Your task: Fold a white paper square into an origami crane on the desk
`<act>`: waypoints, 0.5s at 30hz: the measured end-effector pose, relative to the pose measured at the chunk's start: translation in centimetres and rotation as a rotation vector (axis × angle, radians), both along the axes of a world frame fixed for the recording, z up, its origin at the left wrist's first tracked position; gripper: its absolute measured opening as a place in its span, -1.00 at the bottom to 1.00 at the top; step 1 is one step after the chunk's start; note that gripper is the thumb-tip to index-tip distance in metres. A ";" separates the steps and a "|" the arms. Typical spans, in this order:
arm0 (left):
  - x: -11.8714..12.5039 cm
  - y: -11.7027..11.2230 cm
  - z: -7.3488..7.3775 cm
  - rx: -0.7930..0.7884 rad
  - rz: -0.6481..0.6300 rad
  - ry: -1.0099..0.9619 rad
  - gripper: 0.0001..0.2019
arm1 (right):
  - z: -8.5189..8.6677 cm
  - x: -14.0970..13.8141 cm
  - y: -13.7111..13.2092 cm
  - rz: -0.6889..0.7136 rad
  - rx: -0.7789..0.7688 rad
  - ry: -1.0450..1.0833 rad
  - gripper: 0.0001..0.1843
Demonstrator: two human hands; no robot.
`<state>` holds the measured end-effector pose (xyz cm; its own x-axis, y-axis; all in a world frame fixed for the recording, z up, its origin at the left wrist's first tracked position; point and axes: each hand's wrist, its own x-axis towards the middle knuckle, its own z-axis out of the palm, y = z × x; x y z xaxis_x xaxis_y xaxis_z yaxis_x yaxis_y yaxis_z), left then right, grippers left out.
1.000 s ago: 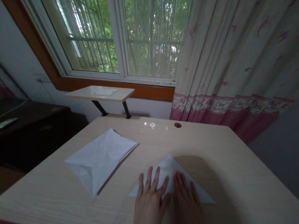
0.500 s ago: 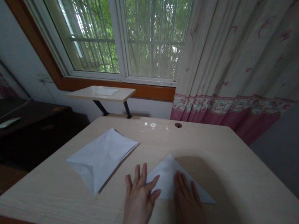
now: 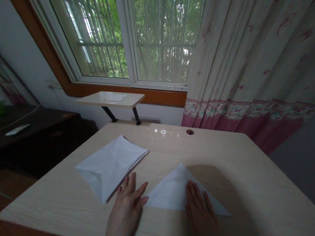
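A white sheet of paper [image 3: 166,196], folded into a triangle, lies flat on the desk with its point facing away from me. My right hand [image 3: 201,208] rests flat on the right half of the triangle, fingers stretched out and close together. At the triangle's left corner is my left hand [image 3: 128,204], its fingers spread and holding nothing. Its thumb tip is close to that corner; whether they touch I cannot tell. Further left lies a stack of creased white paper [image 3: 112,165], near the left fingertips.
The pale wooden desk [image 3: 169,150] has a round brown cable hole [image 3: 190,132] near its back edge. A small raised shelf [image 3: 92,99] holds white paper. Behind are a barred window [image 3: 161,40] and a floral curtain [image 3: 244,66]. A dark cabinet [image 3: 59,130] stands at left.
My left hand has slid left off the triangle's left side, uncovering its left corner. My right hand stays on the paper. The view has shifted slightly.
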<state>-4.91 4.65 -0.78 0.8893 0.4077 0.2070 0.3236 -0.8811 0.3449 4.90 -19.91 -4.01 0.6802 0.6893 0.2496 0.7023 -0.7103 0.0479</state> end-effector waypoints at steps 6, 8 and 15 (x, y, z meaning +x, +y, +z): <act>-0.1 0.9 -1.1 -0.109 -0.018 -0.063 -0.65 | -0.1 0.0 0.3 -0.046 0.012 0.031 -0.45; -0.3 1.3 -1.3 -0.137 -0.023 -0.086 -0.66 | -0.2 -0.1 0.3 -0.042 0.033 0.032 -0.45; -0.3 1.3 -1.3 -0.093 -0.068 -0.073 -0.56 | -0.7 -0.1 0.5 -0.050 0.039 -0.018 -0.43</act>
